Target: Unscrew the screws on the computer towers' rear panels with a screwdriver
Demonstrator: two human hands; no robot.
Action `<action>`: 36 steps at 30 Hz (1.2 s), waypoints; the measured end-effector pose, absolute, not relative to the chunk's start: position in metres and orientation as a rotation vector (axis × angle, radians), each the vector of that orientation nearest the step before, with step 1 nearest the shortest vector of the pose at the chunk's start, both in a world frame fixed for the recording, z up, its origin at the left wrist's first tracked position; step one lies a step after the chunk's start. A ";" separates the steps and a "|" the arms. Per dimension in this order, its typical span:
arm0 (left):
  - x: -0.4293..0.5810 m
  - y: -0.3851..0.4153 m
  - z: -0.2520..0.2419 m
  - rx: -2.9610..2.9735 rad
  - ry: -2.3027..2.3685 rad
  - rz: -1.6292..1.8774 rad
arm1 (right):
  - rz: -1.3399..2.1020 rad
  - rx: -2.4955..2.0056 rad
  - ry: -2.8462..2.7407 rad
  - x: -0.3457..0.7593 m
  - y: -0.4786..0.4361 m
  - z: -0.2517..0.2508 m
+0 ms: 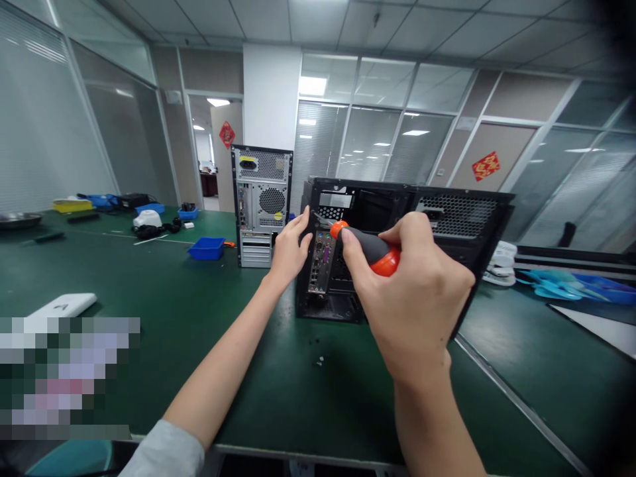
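A black computer case [348, 308] stands on the green table with its rear side facing me, ports and openings showing. In my right hand [415, 298] is a screwdriver [370, 250] with an orange and dark grey handle. Its shaft points left toward the upper left part of the case's rear, just above the port panel [319, 265]; whether the tip touches is too small to tell. My left hand [292, 242] rests against the case's left edge, fingers stretched out and holding nothing.
A second computer tower [256, 250] stands behind on the left, near a blue tray [207, 249]. A white box [64, 305] lies at the left. Small white bits [320, 361] lie on the green table [278, 404] in front. Blue items [556, 285] are at the right.
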State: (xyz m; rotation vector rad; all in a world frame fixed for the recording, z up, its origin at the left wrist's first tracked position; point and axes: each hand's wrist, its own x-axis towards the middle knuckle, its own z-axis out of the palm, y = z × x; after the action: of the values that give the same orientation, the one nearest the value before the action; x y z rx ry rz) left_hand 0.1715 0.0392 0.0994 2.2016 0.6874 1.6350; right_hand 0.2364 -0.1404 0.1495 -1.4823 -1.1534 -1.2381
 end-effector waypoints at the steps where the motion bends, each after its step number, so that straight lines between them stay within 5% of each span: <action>1: 0.172 0.040 0.099 2.203 0.689 1.633 | -1.246 -1.476 -1.151 0.236 -0.140 0.150; 36: 0.174 0.043 0.097 2.212 0.682 1.646 | -1.016 -1.322 -1.749 0.264 -0.152 0.155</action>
State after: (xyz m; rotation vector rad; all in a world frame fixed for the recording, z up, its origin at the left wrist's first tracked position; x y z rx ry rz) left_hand 0.1739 0.0426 0.0969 2.2121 0.6822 1.6459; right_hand 0.2637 -0.1517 0.1547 -1.3216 -1.7490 -1.0156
